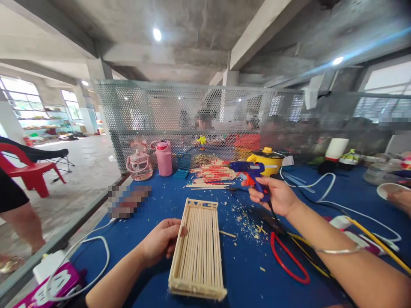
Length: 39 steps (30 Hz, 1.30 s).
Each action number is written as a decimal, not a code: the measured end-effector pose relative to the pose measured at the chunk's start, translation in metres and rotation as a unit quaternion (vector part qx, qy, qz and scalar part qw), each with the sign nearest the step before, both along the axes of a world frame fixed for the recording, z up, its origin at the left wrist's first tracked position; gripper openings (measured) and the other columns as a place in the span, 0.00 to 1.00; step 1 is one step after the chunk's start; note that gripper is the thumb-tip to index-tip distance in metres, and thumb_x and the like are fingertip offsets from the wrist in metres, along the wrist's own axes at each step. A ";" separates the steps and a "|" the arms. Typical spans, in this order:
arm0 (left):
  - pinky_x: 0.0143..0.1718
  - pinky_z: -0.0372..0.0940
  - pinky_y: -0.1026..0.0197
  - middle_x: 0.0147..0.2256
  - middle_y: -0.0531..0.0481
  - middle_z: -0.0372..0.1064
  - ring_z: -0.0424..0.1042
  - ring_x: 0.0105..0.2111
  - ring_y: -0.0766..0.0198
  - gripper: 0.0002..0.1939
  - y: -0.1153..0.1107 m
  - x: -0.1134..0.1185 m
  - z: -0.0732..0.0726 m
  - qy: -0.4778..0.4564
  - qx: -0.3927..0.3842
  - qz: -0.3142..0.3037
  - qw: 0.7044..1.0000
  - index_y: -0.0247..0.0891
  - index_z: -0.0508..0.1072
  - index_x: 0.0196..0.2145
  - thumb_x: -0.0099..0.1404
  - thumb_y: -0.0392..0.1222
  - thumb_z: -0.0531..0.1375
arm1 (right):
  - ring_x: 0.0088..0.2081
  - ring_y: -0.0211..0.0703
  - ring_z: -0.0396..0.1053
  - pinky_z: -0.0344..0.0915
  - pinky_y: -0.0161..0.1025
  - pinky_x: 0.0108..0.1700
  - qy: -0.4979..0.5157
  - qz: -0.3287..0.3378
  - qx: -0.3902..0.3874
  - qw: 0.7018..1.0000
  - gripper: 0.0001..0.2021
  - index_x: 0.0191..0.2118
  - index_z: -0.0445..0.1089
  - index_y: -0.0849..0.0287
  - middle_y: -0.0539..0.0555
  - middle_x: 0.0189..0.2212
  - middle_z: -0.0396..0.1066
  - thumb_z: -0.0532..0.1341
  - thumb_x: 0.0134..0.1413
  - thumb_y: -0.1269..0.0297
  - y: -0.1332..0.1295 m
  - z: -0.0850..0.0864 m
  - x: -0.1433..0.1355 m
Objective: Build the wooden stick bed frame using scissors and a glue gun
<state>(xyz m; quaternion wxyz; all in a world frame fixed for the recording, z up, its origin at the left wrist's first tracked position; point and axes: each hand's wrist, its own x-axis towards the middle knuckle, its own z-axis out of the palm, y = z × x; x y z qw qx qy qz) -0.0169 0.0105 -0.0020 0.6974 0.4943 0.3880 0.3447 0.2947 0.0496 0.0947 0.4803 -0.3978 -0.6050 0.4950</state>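
My left hand (165, 241) grips the left side of a long tray-like frame made of pale wooden sticks (201, 248), its fingers partly hidden behind the edge. The frame is tilted above the blue tabletop, with a lattice strip at its far end. In my right hand (278, 194) is a blue glue gun (252, 169), held by its handle, with its nozzle pointing left over a pile of loose sticks (213, 173). A single stick (227, 234) lies just right of the frame.
Red-handled pliers (290, 263) and scattered chips (250, 222) lie on the right. A yellow pot (266, 162), pink bottle (164, 158) and clear jug (140, 162) stand before a perforated metal screen (160, 111). White cables cross both sides. Another person's hand (400, 199) is at far right.
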 end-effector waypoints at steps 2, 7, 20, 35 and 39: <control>0.12 0.37 0.68 0.14 0.60 0.52 0.45 0.10 0.77 0.12 0.000 0.001 0.001 0.011 0.010 0.016 1.000 0.34 0.64 0.24 0.52 0.45 0.61 | 0.17 0.34 0.49 0.53 0.36 0.22 0.072 0.036 -0.029 0.996 0.06 0.28 0.64 0.57 0.47 0.15 0.58 0.57 0.46 0.61 -0.005 0.002 -0.012; 0.11 0.36 0.68 0.12 0.61 0.50 0.44 0.10 0.77 0.12 0.001 -0.001 0.003 0.007 0.014 0.031 0.999 0.36 0.62 0.21 0.51 0.45 0.62 | 0.18 0.34 0.49 0.52 0.36 0.23 0.124 0.064 -0.045 0.989 0.05 0.27 0.64 0.58 0.49 0.18 0.63 0.57 0.46 0.63 -0.007 0.002 -0.034; 0.11 0.37 0.68 0.12 0.61 0.50 0.44 0.10 0.77 0.13 -0.002 0.000 0.010 0.004 0.015 0.024 1.000 0.37 0.62 0.21 0.49 0.45 0.63 | 0.20 0.42 0.59 0.62 0.43 0.27 0.046 -0.014 0.025 0.999 0.12 0.32 0.64 0.57 0.50 0.18 0.61 0.49 0.51 0.56 0.015 -0.001 -0.051; 0.12 0.40 0.69 0.13 0.61 0.49 0.44 0.11 0.76 0.13 -0.002 -0.003 0.009 0.028 0.019 0.002 0.999 0.36 0.63 0.23 0.53 0.47 0.62 | 0.51 0.53 0.67 0.57 0.50 0.55 -0.421 -0.225 0.090 0.874 0.31 0.59 0.58 0.61 0.63 0.49 0.69 0.62 0.45 0.73 0.066 -0.083 0.059; 0.12 0.40 0.70 0.13 0.61 0.50 0.44 0.12 0.76 0.13 -0.001 -0.004 0.008 0.028 0.019 -0.001 0.999 0.36 0.64 0.24 0.53 0.47 0.62 | 0.50 0.52 0.68 0.60 0.46 0.53 -0.492 -0.203 0.097 0.841 0.33 0.62 0.52 0.61 0.62 0.51 0.69 0.60 0.50 0.70 0.064 -0.092 0.050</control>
